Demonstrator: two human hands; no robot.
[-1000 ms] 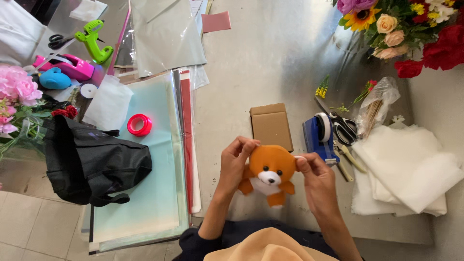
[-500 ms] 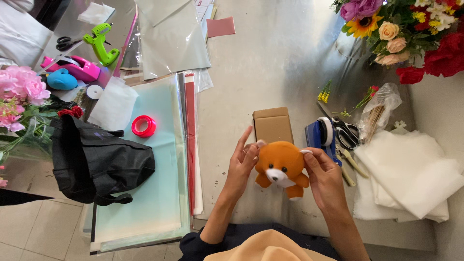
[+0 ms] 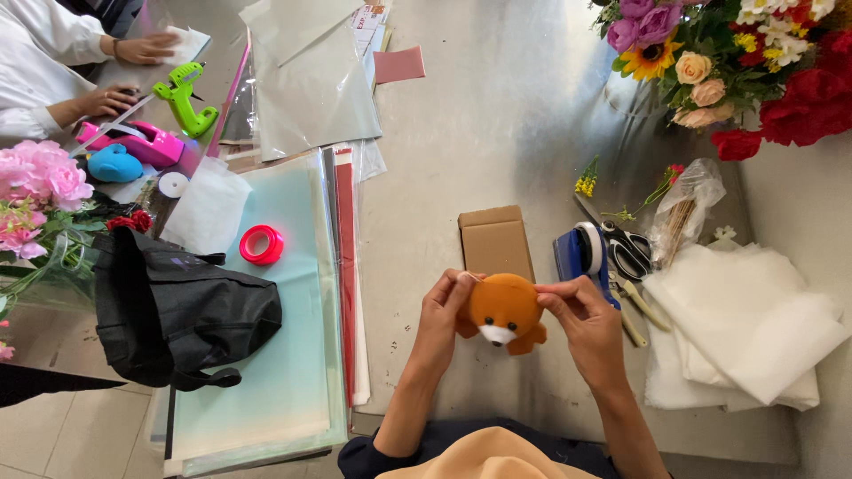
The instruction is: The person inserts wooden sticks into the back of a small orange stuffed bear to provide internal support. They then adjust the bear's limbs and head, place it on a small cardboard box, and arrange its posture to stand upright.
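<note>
Both hands, left hand (image 3: 441,312) and right hand (image 3: 586,318), are clasped on an orange plush bear (image 3: 503,312), which is held just below a brown cardboard box (image 3: 495,243) on the grey table (image 3: 497,133).

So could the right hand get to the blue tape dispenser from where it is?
Probably yes. The right hand sits just beside the blue tape dispenser, nothing between them, but both hands hold the orange plush bear, so it must let go first.
</note>
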